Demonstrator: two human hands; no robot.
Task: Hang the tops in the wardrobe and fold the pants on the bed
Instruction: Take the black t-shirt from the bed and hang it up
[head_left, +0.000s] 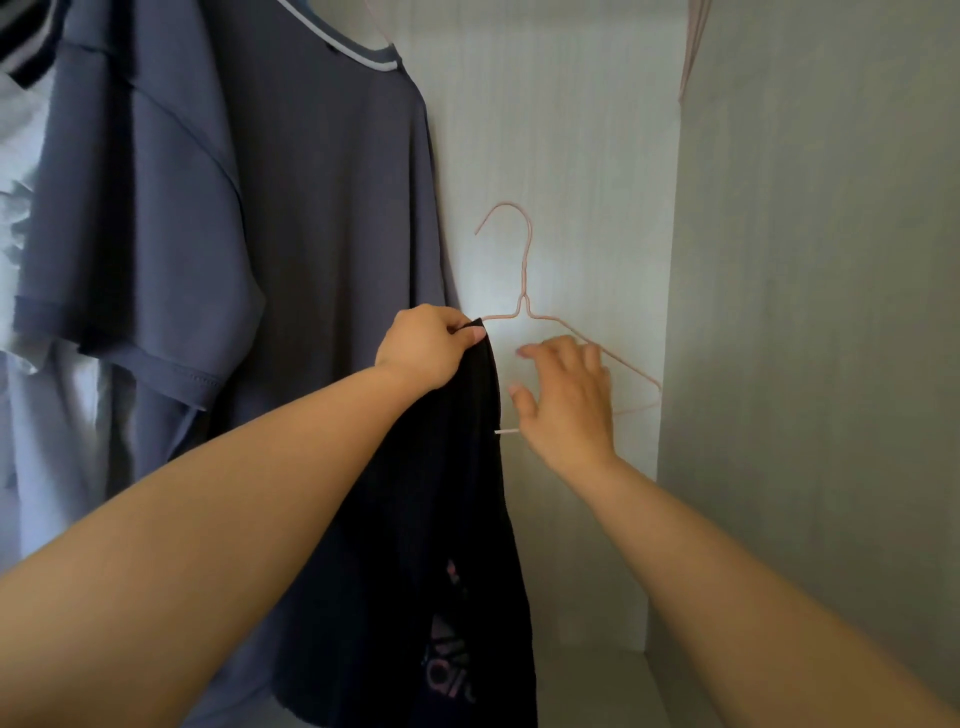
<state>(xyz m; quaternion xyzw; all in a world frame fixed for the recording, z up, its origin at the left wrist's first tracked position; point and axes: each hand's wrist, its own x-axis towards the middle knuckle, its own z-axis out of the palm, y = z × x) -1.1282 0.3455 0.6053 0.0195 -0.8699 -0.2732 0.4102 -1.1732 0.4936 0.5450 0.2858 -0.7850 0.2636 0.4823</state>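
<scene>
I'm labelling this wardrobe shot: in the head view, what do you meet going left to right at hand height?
Pale garment → grey-blue T-shirt → left hand, gripping the black top → right hand → wardrobe side wall.

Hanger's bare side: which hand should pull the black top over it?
Right. The right hand is open at the hanger's bare side, while the left hand grips the black top.
</scene>
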